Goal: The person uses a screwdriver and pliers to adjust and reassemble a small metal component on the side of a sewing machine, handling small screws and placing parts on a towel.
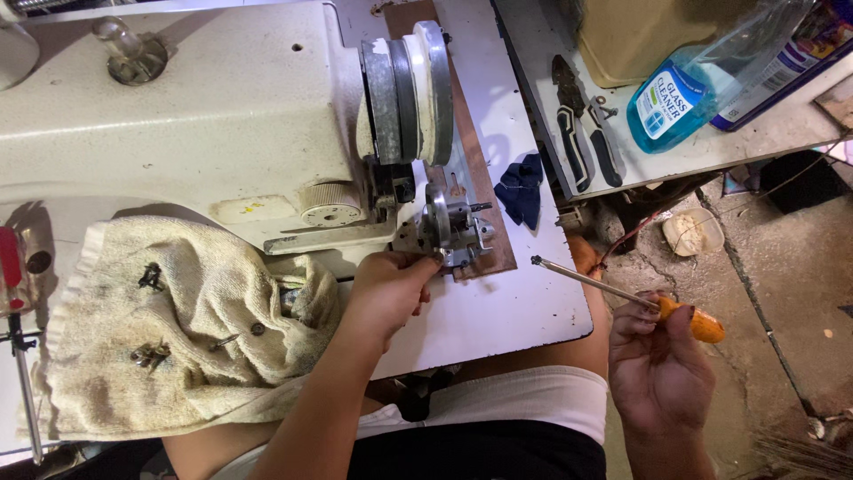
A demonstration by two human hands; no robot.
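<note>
The left hand (388, 286) pinches a small metal assembly (453, 233) just below the sewing machine's handwheel (410, 91). The right hand (659, 360) is closed around an orange-handled screwdriver (626, 298), well to the right of that wheel. A dirty towel (178, 329) with screws lies to its lower left.

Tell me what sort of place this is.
Likely a sewing machine repair bench: an old sewing machine partly stripped, loose screws on a towel, pliers nearby, and a screwdriver in the right hand.
</note>
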